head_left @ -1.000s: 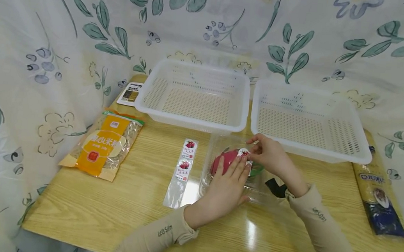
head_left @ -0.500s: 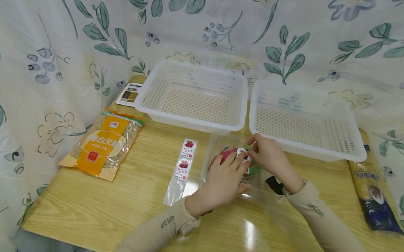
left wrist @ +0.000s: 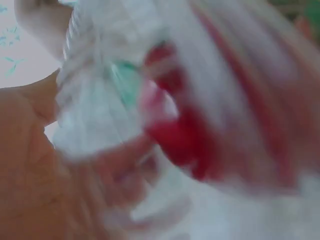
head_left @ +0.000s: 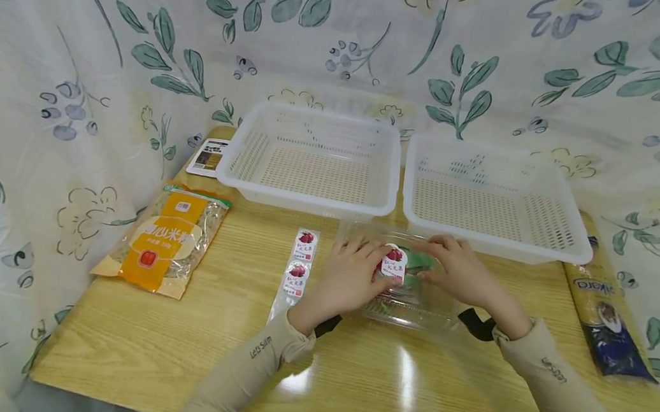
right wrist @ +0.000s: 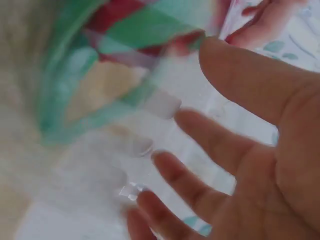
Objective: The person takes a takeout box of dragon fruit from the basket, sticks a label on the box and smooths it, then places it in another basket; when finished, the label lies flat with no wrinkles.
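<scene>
Red fruit in clear box; clock bearings taken from box.
Table, bearing all. Left basket, between 10 and 11 o'clock; right basket, between 1 and 2. Orange bag, 9 o'clock, well apart; gold packet, 3, well apart. Left hand, at 9: fingers bent over the fruit; whether grasping it, cannot tell. Right hand, at 3: fingers loosely spread, unclenched, thumb beside the fruit. Sticker strip, 9 o'clock, near box. Label, over the fruit; on skin or plastic, cannot tell. Change: left hand, half a second ago spread across the label, lies aside, exposing it; pressing-down looks nearly done.
</scene>
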Demonstrator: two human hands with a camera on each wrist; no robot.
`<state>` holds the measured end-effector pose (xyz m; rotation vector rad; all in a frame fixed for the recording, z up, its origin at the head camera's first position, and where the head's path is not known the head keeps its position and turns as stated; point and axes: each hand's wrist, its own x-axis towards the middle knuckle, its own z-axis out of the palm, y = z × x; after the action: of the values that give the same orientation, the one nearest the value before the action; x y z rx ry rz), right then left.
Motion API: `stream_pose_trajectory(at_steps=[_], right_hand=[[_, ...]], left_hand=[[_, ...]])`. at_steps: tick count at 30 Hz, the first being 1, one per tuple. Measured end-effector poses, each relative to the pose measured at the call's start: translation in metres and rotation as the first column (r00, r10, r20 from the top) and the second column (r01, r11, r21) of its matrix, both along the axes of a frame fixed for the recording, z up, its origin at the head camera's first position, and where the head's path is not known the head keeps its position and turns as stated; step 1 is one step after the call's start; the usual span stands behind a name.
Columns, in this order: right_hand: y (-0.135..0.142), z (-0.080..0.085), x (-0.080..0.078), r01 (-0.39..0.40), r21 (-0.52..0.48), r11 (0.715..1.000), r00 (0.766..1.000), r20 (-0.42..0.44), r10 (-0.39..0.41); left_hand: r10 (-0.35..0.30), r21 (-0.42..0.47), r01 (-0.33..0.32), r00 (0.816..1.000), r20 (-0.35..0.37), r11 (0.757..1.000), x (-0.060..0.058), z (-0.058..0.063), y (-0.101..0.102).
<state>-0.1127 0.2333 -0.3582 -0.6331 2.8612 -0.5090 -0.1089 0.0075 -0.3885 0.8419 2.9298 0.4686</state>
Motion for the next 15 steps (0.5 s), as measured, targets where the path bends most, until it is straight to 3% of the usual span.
stream_pose_trajectory(at_steps=[4, 7, 9, 12, 15], right_hand=[[0.013, -0.014, 0.022, 0.018, -0.023, 1.0, 1.0, -0.022, -0.018], [0.017, -0.031, 0.034, 0.076, -0.149, 0.986, 0.997, 0.031, -0.072], [0.015, -0.041, 0.039, 0.135, -0.239, 0.962, 0.99, 0.066, -0.122], [0.012, -0.052, 0.043, 0.237, -0.379, 0.894, 0.971, 0.119, -0.207], [0.01, -0.06, 0.046, 0.319, -0.524, 0.79, 0.948, 0.197, -0.252]], left_hand=[[-0.014, 0.076, 0.006, 0.994, 0.108, 0.997, -0.007, -0.01, -0.013], [-0.036, 0.193, 0.005, 0.987, 0.159, 0.981, -0.008, -0.019, -0.021], [-0.045, 0.294, -0.012, 0.981, 0.187, 0.956, -0.008, -0.023, -0.024], [-0.036, 0.415, -0.056, 0.977, 0.21, 0.908, -0.007, -0.029, -0.027], [-0.025, 0.506, -0.091, 0.976, 0.218, 0.858, -0.006, -0.035, -0.029]])
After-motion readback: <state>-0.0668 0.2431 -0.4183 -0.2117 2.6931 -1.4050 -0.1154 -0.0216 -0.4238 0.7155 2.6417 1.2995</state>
